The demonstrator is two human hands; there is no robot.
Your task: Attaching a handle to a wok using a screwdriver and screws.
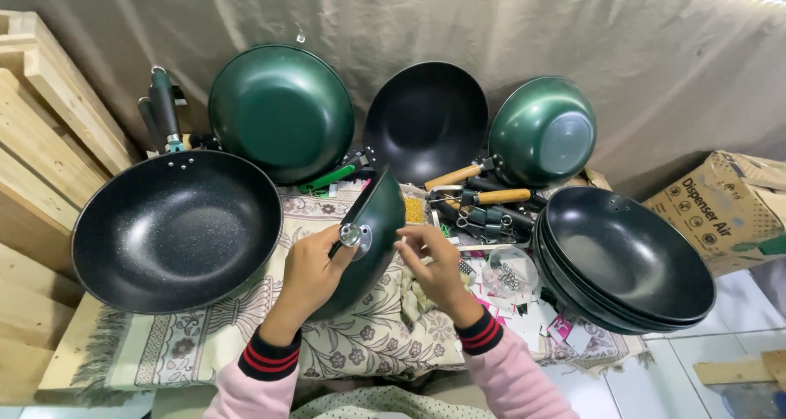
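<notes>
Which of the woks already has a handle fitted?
The large black speckled wok lying open side up on the left; a dark handle is riveted to its far rim. The stacked, propped and hand-held woks show no handle.

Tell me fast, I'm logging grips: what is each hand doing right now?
Left hand: closed on the green pan, thumb by its metal bracket.
Right hand: fingers pinched at the pan's rim; whether they hold anything cannot be told.

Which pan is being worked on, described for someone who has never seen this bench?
Start at the patterned cloth in the middle of the bench. Both hands, left and right, hold a green pan tipped on edge there. Unlike its neighbours, it rests on nothing and shows a round metal fitting on its outside.
</notes>
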